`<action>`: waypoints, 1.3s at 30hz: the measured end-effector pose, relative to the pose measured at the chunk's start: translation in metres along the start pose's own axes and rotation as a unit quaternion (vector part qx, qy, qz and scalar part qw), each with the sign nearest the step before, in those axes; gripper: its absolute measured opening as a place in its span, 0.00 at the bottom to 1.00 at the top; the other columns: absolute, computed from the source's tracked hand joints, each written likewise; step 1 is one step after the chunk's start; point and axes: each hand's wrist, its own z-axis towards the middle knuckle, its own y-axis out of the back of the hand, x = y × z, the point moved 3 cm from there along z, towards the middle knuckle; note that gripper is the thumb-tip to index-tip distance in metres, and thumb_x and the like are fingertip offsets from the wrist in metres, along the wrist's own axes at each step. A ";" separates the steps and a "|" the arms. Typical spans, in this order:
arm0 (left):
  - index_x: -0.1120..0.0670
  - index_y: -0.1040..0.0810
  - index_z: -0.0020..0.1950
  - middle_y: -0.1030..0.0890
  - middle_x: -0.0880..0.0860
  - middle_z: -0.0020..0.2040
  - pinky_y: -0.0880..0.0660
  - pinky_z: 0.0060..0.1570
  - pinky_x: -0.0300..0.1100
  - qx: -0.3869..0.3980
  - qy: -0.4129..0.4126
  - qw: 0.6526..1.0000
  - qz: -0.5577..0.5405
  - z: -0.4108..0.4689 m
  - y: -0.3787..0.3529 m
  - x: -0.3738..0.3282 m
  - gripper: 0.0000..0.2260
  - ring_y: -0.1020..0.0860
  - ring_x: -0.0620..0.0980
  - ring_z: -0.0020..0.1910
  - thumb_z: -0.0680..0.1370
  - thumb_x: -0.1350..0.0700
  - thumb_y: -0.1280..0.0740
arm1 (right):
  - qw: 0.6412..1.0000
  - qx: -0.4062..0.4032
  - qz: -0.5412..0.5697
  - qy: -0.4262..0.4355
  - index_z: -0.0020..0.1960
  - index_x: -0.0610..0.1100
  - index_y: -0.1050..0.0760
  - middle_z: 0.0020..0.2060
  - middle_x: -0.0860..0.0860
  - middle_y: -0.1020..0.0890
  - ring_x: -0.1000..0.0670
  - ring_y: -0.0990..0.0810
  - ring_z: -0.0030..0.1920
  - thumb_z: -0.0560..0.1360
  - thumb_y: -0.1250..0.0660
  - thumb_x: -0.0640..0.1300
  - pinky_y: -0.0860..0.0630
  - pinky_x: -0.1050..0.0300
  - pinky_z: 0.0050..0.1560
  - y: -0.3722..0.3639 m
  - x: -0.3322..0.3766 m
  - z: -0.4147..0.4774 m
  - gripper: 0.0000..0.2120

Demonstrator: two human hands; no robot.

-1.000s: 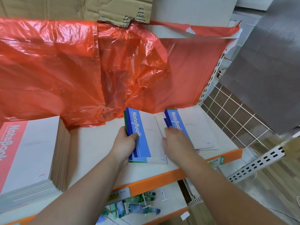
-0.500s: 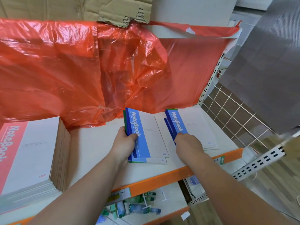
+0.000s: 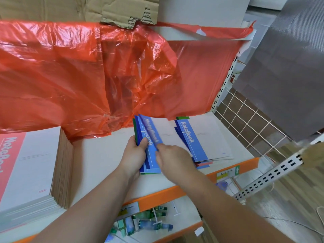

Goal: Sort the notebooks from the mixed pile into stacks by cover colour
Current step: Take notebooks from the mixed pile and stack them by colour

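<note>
A red plastic sheet (image 3: 70,76) is hanging across the back of the shelf (image 3: 101,155), its hem reaching down to just beyond the left fingers (image 3: 142,142). The white shelf is lying bare to the left of those fingers as far as a tall pink-covered stack (image 3: 31,163). Its orange front edge (image 3: 166,192) is running just nearer than both wrists. A wire grid (image 3: 245,116) is closing the side well right of the right fingers (image 3: 160,148). A blue-covered stack (image 3: 206,137) is sitting just right of them, a green corner and a pink strip peeking from beneath.

Between the hands the mixed pile (image 3: 150,165) is resting on the shelf, green edges showing under blue. The left hand (image 3: 135,155) is gripping its spine side, thumb curled on top. The right hand (image 3: 173,158), half a second ago on the near edge of the blue-covered stack, is now back at the pile. Its fingers are narrowly pinching the top blue notebook (image 3: 149,128), which is lifting, tilted and blurred.
</note>
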 end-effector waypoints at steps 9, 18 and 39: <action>0.51 0.27 0.58 0.16 0.54 0.53 0.18 0.42 0.52 -0.019 -0.019 0.999 0.023 -0.004 0.023 -0.001 0.07 0.15 0.55 0.46 0.81 0.60 0.36 | 0.978 -0.005 0.200 -0.059 0.69 0.46 0.33 0.61 0.50 0.25 0.46 0.29 0.63 0.82 0.45 0.48 0.27 0.50 0.59 -0.013 -0.017 0.004 0.17; 0.50 0.27 0.63 0.15 0.51 0.56 0.19 0.49 0.58 0.027 -0.054 0.998 0.008 -0.012 0.033 -0.015 0.13 0.15 0.55 0.50 0.80 0.54 0.31 | 0.784 0.039 0.563 -0.259 0.67 0.52 0.27 0.48 0.61 0.19 0.60 0.20 0.47 0.82 0.40 0.50 0.26 0.68 0.32 -0.015 -0.031 0.016 0.15; 0.46 0.26 0.62 0.18 0.45 0.57 0.23 0.60 0.57 -0.051 -0.181 0.972 0.140 -0.009 0.024 -0.010 0.15 0.19 0.46 0.56 0.75 0.49 0.32 | 0.843 -0.059 0.508 -0.164 0.60 0.57 0.33 0.54 0.58 0.21 0.60 0.23 0.55 0.80 0.37 0.47 0.27 0.63 0.52 -0.041 -0.035 0.016 0.11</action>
